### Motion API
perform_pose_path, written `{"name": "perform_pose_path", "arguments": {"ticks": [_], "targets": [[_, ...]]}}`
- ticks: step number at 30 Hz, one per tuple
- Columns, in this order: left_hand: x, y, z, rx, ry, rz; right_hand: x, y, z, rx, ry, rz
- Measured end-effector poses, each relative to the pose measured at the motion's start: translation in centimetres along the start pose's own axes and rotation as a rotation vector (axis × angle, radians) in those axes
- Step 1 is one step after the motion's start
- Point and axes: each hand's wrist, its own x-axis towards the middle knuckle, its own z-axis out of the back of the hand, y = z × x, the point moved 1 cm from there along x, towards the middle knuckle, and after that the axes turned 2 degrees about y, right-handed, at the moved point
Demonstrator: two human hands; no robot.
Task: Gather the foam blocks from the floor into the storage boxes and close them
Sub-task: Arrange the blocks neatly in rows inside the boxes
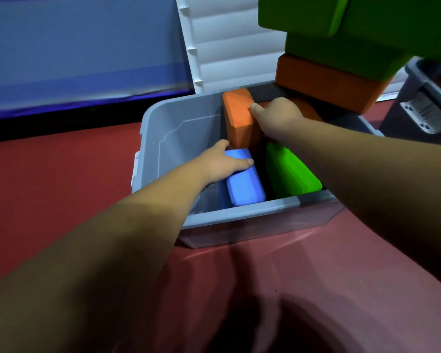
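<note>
My left hand (227, 163) lies across the top of a blue block (243, 186), fingers wrapped loosely over it. My right hand (275, 118) grips the side of an upright orange block (239, 118). Both blocks sit inside the box (163, 138), with a green block (290, 174) just right of my left hand. I judge the packing about half done: beyond my right hand a stack (341, 54) of orange and green blocks waits outside, and the box has no lid on.
</note>
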Motion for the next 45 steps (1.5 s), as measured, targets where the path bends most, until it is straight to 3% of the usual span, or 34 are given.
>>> {"name": "perform_pose_path", "arguments": {"ticks": [5, 11, 16, 22, 30, 35, 38, 41, 45], "targets": [[0.8, 0.3, 0.2, -0.149, -0.028, -0.085, 0.6, 0.1, -0.7, 0.064, 0.018, 0.041], [1.1, 0.2, -0.9, -0.279, 0.085, 0.011, 0.2, -1.2, -0.3, 0.273, 0.015, 0.062], [0.9, 0.1, -2.0, -0.434, 0.268, 0.304, 0.1, -0.4, -0.8, -0.017, 0.032, 0.086], [1.2, 0.2, -1.6, -0.589, 0.239, 0.253, 0.2, -0.8, -0.9, -0.080, -0.018, 0.079], [1.5, 0.0, -3.2, -0.710, 0.182, 0.274, 0.5, -1.1, -0.7, -0.143, 0.072, 0.113], [2.2, -0.1, -4.4, -0.656, 0.215, 0.300, 0.6, -2.2, -1.9, -0.212, -0.002, 0.100], [0.4, -0.8, -2.2, -0.486, 0.178, 0.233, 0.3, -2.6, -2.3, -0.204, -0.015, 0.134], [0.7, -0.9, -0.3, -0.360, 0.160, 0.121, -0.1, -2.5, -2.1, -0.181, 0.022, 0.217], [1.0, -1.3, 0.1, -0.318, 0.197, 0.100, -0.1, -2.8, -1.2, -0.185, 0.120, 0.279]]}}
